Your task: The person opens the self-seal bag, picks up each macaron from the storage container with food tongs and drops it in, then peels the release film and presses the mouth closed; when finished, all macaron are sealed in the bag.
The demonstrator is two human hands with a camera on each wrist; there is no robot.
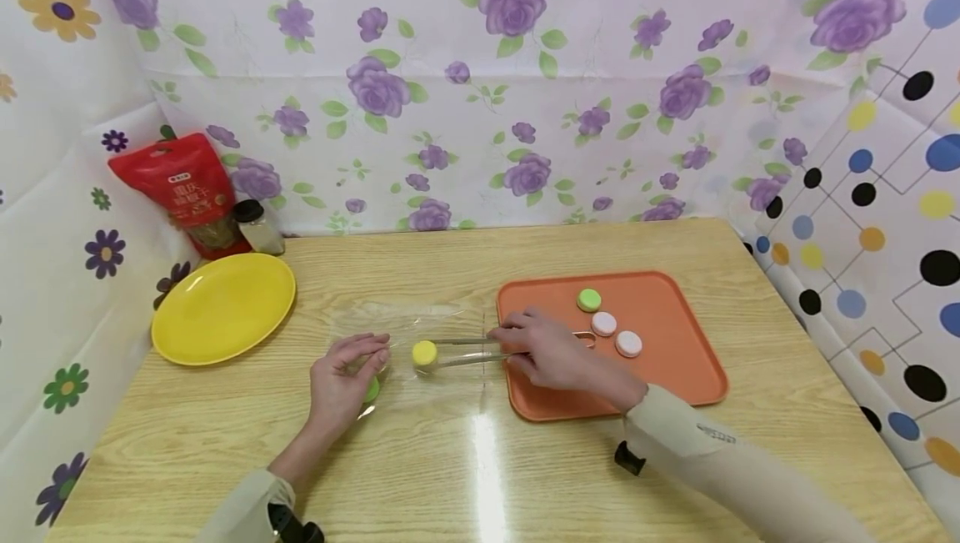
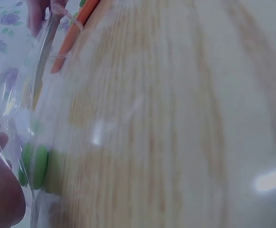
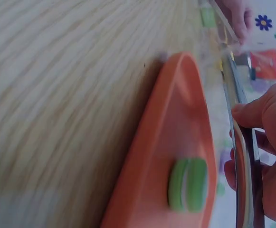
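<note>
My right hand grips metal tongs over the left edge of the orange tray. The tong tips reach left into a clear plastic bag lying on the table, with a yellow macaron at their ends. At the bag's left side my left hand pinches the plastic between thumb and fingers. A green macaron lies inside the film beside that hand, partly hidden by it in the head view.
The orange tray on the right carries a green macaron and two pink macarons. Back left are a yellow plate, a red pouch and a black-capped jar. Patterned cloth walls stand behind and at both sides.
</note>
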